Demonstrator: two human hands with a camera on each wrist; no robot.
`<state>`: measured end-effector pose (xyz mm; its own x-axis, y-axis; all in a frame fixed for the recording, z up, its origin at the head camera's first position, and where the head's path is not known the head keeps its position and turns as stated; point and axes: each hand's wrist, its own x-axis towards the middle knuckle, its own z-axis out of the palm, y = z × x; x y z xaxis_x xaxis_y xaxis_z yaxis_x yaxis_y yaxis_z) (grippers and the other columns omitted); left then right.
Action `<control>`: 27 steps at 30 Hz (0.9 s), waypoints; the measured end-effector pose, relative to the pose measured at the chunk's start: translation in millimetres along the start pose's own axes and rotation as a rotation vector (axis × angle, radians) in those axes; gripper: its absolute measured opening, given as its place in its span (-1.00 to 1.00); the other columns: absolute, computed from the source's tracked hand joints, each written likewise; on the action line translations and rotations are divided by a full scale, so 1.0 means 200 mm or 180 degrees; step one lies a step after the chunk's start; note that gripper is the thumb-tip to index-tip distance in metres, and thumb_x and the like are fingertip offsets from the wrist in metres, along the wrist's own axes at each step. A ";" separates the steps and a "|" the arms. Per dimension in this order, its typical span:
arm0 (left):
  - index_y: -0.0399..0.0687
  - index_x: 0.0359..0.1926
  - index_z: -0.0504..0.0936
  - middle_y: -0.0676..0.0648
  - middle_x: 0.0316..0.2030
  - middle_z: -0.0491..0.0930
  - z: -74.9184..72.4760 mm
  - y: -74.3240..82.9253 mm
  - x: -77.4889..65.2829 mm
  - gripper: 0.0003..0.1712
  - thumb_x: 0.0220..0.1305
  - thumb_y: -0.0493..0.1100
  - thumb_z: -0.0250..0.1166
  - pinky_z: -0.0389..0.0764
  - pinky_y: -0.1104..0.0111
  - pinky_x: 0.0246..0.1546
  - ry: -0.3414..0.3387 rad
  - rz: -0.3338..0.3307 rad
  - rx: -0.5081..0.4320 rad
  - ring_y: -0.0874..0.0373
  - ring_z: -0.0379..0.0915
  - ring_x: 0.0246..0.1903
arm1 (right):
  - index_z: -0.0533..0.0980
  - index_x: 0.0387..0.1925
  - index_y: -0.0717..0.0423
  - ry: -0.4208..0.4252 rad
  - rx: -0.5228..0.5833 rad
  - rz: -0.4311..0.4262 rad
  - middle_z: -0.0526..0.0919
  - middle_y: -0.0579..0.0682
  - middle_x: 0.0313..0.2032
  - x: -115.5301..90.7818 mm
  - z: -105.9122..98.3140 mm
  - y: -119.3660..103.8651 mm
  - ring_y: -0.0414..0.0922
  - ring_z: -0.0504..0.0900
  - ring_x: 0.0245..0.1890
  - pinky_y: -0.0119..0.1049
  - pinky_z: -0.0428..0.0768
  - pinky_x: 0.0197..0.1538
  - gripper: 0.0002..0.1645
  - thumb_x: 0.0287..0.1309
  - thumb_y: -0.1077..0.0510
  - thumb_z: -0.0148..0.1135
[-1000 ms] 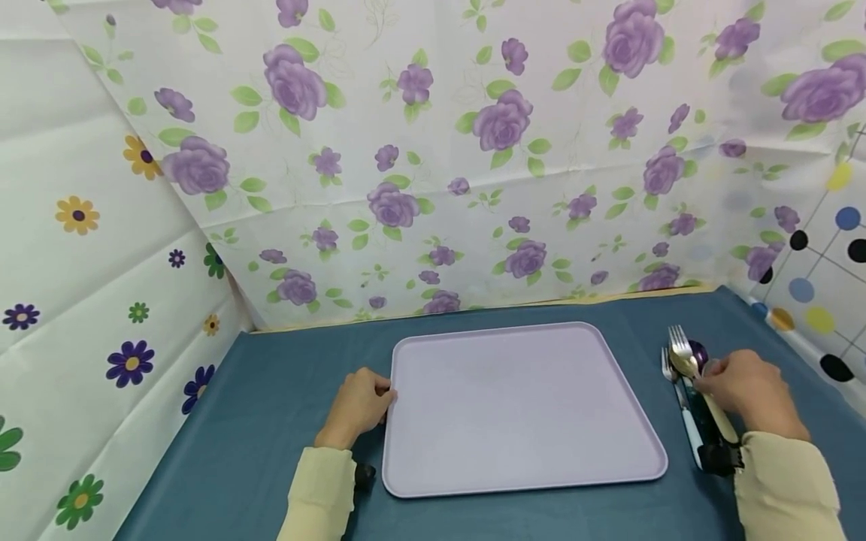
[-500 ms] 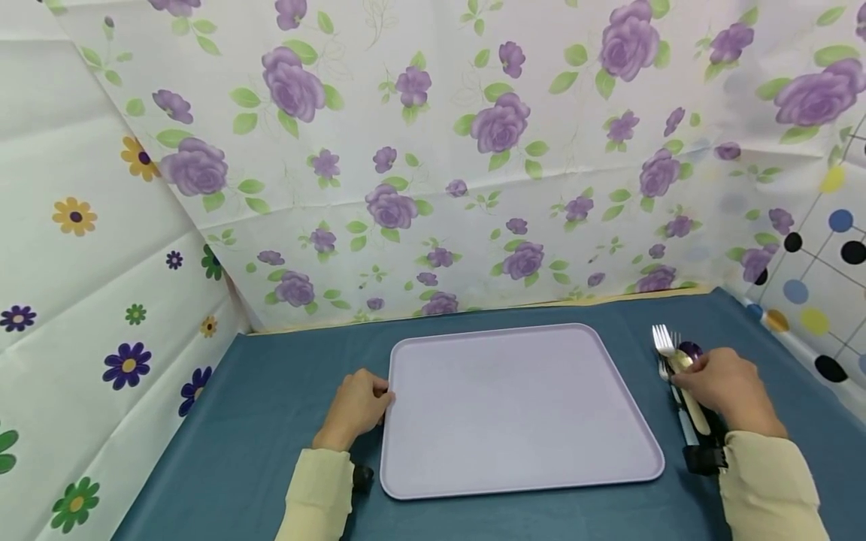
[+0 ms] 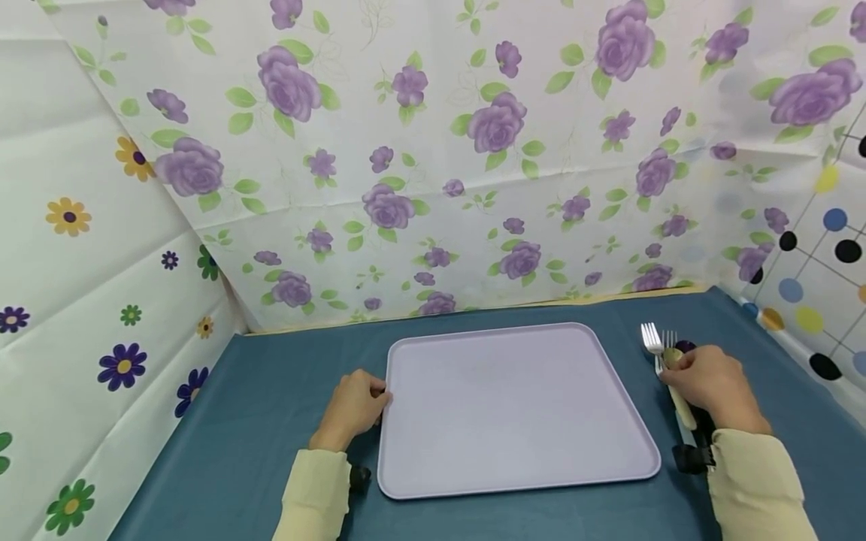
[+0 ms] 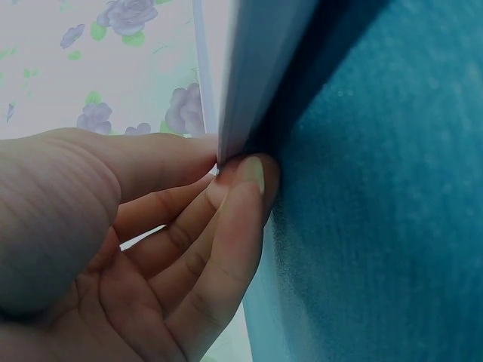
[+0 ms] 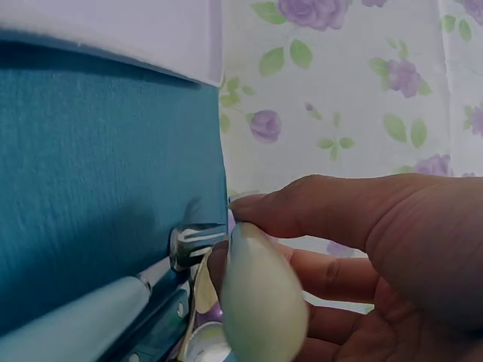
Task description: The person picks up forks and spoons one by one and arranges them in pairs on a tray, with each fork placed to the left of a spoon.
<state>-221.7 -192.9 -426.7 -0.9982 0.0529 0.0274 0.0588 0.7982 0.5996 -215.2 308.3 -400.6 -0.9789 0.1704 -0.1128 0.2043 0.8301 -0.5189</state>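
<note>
three patterned sheets (image 3: pixel 419 180) around teal cloth (image 3: pixel 284 383), left hand (image 3: pixel 353 406) pinching lilac tray (image 3: pixel 517 409), right hand (image 3: pixel 713 385) pinching cream-handled fork (image 3: pixel 683 410)

Cream handle (image 5: pixel 264 302) blurred up close

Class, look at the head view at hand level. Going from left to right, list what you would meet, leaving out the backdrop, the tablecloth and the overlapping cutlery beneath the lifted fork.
Daisy-print sheet, left hand, tray, cream-handled fork, right hand, dotted sheet.
</note>
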 end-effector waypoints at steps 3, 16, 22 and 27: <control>-0.15 -0.48 0.72 -0.02 -0.68 0.54 0.00 0.00 0.00 -0.83 0.24 -0.29 0.29 0.50 0.35 -0.62 0.0016 0.0012 -0.0003 0.21 0.42 -0.69 | 0.54 -0.62 0.16 0.0030 0.0011 -0.0047 0.48 0.01 -0.62 0.00 0.02 -0.01 -0.07 0.45 -0.60 -0.24 0.42 -0.61 -0.69 0.11 0.05 0.23; -0.17 -0.40 0.74 -0.02 -0.66 0.55 -0.01 0.01 0.01 -0.87 0.23 -0.29 0.29 0.53 0.32 -0.60 0.0024 -0.0010 -0.0031 0.22 0.44 -0.69 | 0.45 -0.72 0.13 0.0133 0.0072 -0.0207 0.39 -0.04 -0.69 0.00 0.06 -0.08 -0.09 0.40 -0.67 -0.26 0.38 -0.63 -0.68 0.09 0.13 0.18; -0.18 -0.40 0.74 -0.03 -0.66 0.54 -0.01 0.01 0.00 -0.88 0.23 -0.29 0.29 0.54 0.32 -0.59 0.0006 -0.0013 -0.0040 0.21 0.44 -0.68 | 0.47 -0.77 0.12 0.0105 0.0090 -0.0211 0.38 -0.06 -0.75 -0.02 0.08 -0.12 -0.11 0.39 -0.71 -0.25 0.38 -0.64 -0.63 0.11 0.14 0.18; -0.17 -0.41 0.74 -0.02 -0.66 0.54 0.00 0.00 0.00 -0.87 0.24 -0.29 0.29 0.53 0.34 -0.59 -0.0010 -0.0018 -0.0031 0.21 0.43 -0.68 | 0.54 -0.69 0.18 0.0069 0.0027 -0.0174 0.48 0.01 -0.68 -0.02 0.08 -0.14 -0.08 0.44 -0.65 -0.23 0.45 -0.60 -0.68 0.11 0.13 0.19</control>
<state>-221.4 -192.8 -426.2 -0.9985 0.0503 0.0215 0.0530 0.7927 0.6073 -216.7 276.8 -398.6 -0.9884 0.1366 -0.0657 0.1505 0.8339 -0.5309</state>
